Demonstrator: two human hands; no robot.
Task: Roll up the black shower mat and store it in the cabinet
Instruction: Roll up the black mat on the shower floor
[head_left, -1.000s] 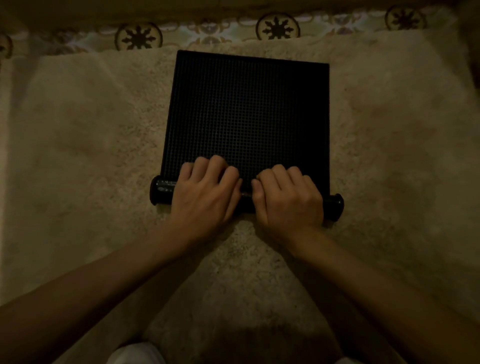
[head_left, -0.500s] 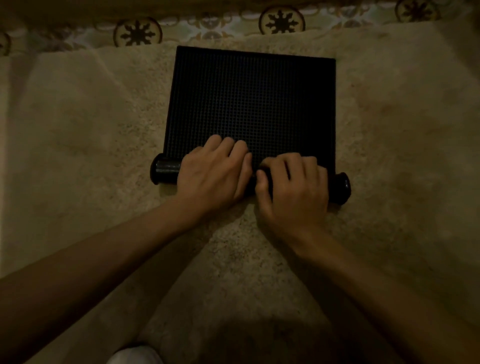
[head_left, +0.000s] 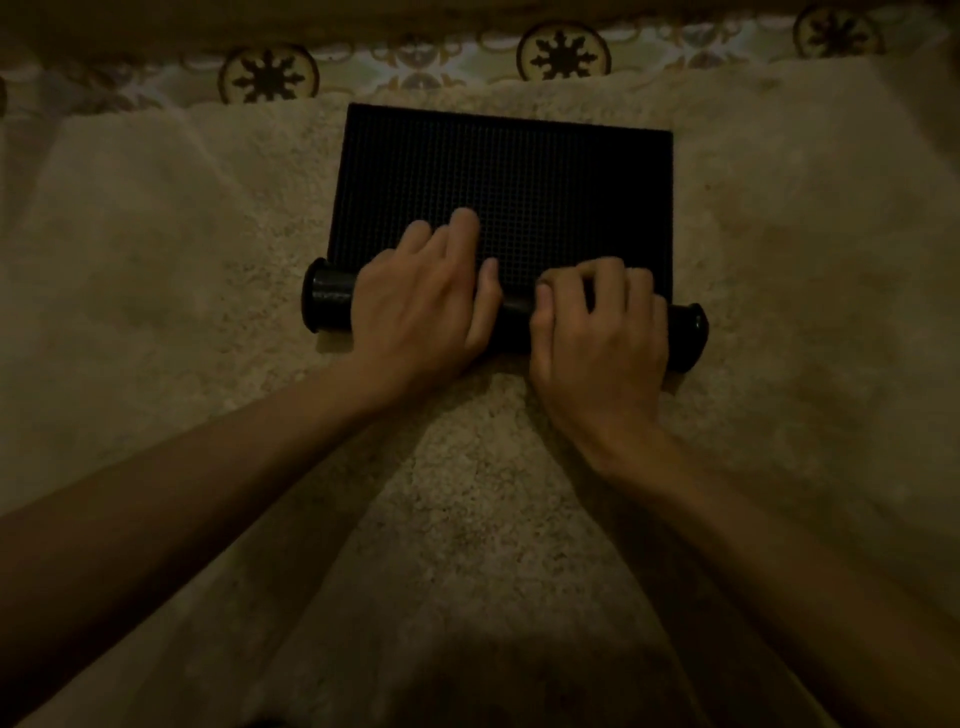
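Observation:
The black shower mat (head_left: 509, 176) lies on a beige shaggy rug, its near part wound into a thick roll whose ends stick out at left and right. My left hand (head_left: 421, 306) rests palm-down over the roll's left half, fingers stretched onto the flat grid part. Over the right half of the roll curls my right hand (head_left: 602, 332), with bent fingers gripping it. The middle of the roll is hidden under both hands. No cabinet is in view.
The beige rug (head_left: 156, 312) spreads wide on both sides and toward me. Patterned floor tiles (head_left: 563, 52) with dark star motifs run along the far edge of the rug. The scene is dim.
Both hands have pushed the roll away from me. The roll has grown thicker and the flat part of the mat has grown shorter. My left fingers now reach out flatter.

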